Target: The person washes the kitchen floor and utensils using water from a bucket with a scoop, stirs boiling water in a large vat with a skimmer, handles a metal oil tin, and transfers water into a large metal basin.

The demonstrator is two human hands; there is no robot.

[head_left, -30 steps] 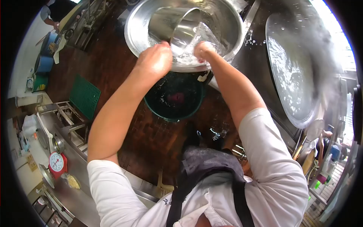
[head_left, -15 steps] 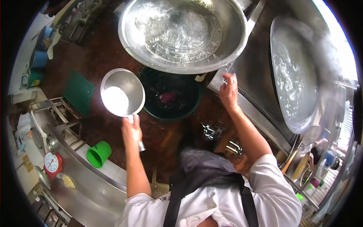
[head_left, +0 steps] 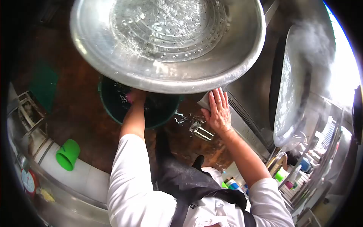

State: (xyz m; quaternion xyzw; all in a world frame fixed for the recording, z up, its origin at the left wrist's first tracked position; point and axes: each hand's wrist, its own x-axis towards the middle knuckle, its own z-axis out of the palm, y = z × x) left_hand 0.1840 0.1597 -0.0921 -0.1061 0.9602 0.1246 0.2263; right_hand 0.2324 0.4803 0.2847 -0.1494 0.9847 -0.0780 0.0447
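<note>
A large metal basin [head_left: 159, 81] with water and a perforated bottom fills the upper middle. Below its rim sits a dark green tub [head_left: 109, 108] of water. My left hand [head_left: 138, 96] reaches into that tub beside a pink-purple item [head_left: 129, 98]; its fingers are hidden, so its grip cannot be made out. Flat and with fingers stretched out, my right hand [head_left: 220, 112] lies at the corner of the metal stove edge, just under the basin's rim. It holds nothing.
A wide wok [head_left: 289, 98] steams on the stove at the right. Utensils crowd a rack at the lower right. On the left are a green bucket [head_left: 68, 155], a red scale [head_left: 28, 180], a metal counter and a green board [head_left: 43, 85]. The floor is wet.
My left hand has let go of the saucepan, which is out of view, and reached into the tub. My right hand has lowered and spread its fingers. The view has shifted, and the basin looks larger.
</note>
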